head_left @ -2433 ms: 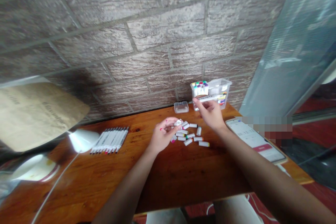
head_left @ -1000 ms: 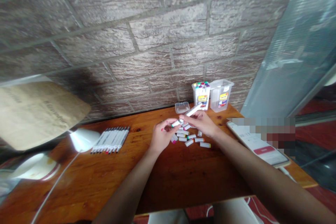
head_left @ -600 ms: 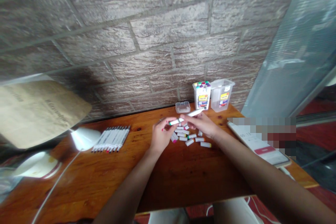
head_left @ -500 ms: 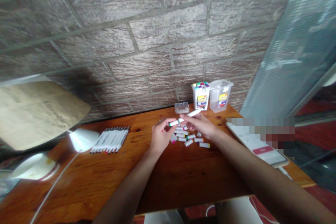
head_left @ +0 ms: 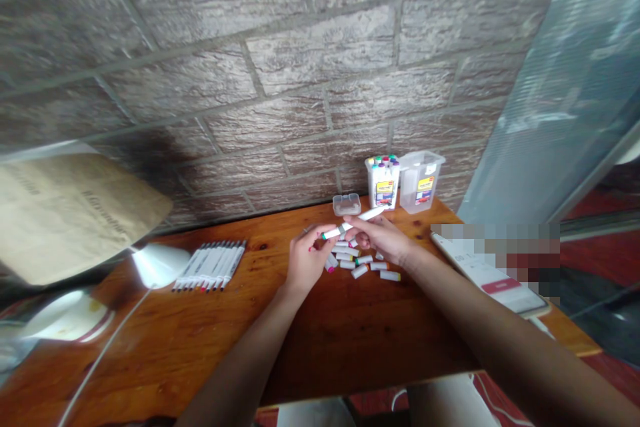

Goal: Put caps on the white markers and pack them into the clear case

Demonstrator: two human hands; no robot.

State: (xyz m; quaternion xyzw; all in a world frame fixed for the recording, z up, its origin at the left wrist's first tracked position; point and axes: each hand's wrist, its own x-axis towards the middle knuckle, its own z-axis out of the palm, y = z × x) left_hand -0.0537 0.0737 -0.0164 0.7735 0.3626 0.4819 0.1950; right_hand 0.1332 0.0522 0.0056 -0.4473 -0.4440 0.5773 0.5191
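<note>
A: The left hand (head_left: 306, 259) is narrow, its fingers and thumb pinching the green-ended part of a slim white marker (head_left: 371, 213). And the other one?

B: The right hand (head_left: 384, 238) is closed around the same marker's barrel. The marker slants between both hands, its dark tip pointing up and away. I can't tell whether that tip touches anything.

A: What gets in the way?

B: The hands and marker cover part of the short white caps with coloured ends (head_left: 390, 275), scattered between and just below the hands.

A: What else is around?

B: Beyond the right hand stand a clear plastic box packed with upright coloured-end markers (head_left: 385, 193) and, beside it, a second clear plastic box (head_left: 423, 197). A small clear plastic case (head_left: 347, 205) lies beyond the gap between the hands. Right of the right hand is a pale-edged phone (head_left: 500, 287). Well left of the left hand are a white cone-shaped object (head_left: 159, 267), a white round cup (head_left: 73, 317) and a brown paper bag (head_left: 75, 213).

A: How many of each?

B: One marker held, two boxes, one case, one phone, one cone, one cup, one bag. About eleven caps show. Left of the left hand, roughly ten white markers with dark ends (head_left: 213, 263) lie side by side on the brown wooden table (head_left: 200, 360).
</note>
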